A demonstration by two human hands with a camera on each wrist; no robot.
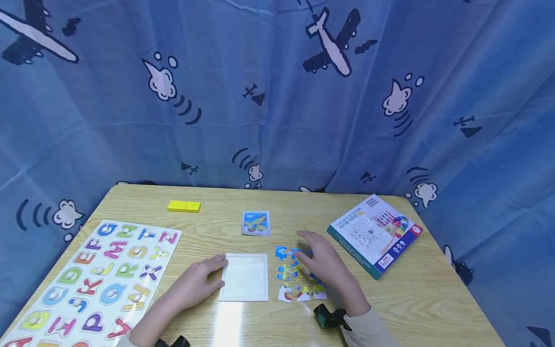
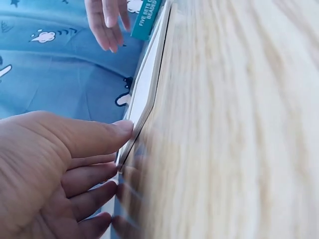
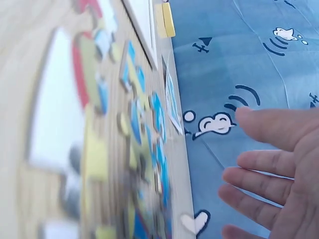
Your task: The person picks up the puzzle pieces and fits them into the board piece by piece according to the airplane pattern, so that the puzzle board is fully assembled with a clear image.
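Observation:
A square white puzzle frame (image 1: 244, 277) lies flat at the front middle of the table. My left hand (image 1: 197, 283) is at its left side, thumb and fingertips touching the edge; in the left wrist view the thumb (image 2: 102, 138) rests against the rim. To the right of the frame lie loose jigsaw pieces (image 1: 284, 272) in blue, yellow, red and white, grouped in rough rows. Over them hovers my right hand (image 1: 325, 260), fingers extended and holding nothing, partly covering the pieces. Behind the frame lies a small picture card (image 1: 256, 223) with a yellow airplane.
An alphabet peg board (image 1: 99, 284) covers the table's left side. A yellow block-like box (image 1: 184, 206) lies at the back left. At the right is a beaded-toy box (image 1: 375, 233) with a green side. A blue airplane-patterned curtain (image 1: 277, 96) hangs behind the table.

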